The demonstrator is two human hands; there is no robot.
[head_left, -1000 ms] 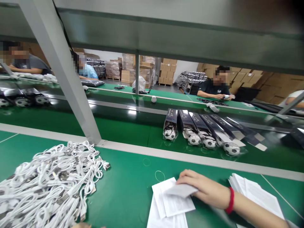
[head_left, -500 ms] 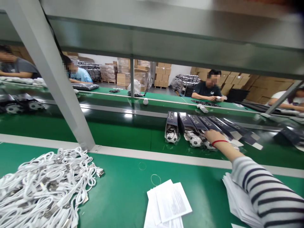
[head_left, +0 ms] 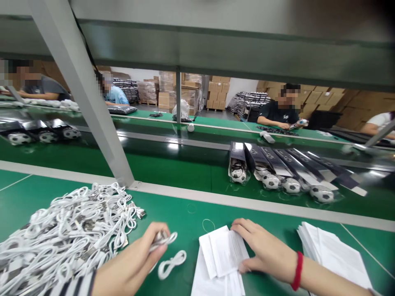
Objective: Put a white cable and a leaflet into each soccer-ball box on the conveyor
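Note:
My left hand (head_left: 132, 259) is at the lower left, next to a heap of tangled white USB cables (head_left: 61, 234). It grips a white cable (head_left: 162, 240), and a loop of that cable (head_left: 172, 264) lies on the green bench. My right hand (head_left: 262, 250), with a red band on its wrist, rests on folded white paper leaflets (head_left: 224, 253), thumb and fingers at their right edge. Further right lies a stack of white printed sheets (head_left: 333, 255). Beyond the bench, a row of boxed soccer balls in clear bags (head_left: 271, 172) lies on a conveyor belt.
A grey steel post (head_left: 92, 98) slants down to the bench's metal edge strip (head_left: 216, 197). More boxed balls (head_left: 40, 133) lie at far left. Across the line a co-worker (head_left: 277, 113) handles a small white item. Cardboard cartons (head_left: 216, 92) stand behind.
My right hand reached out over the boxed balls, then came back to the leaflets. My left hand has come into view with a cable. The boxed balls have moved right along the belt.

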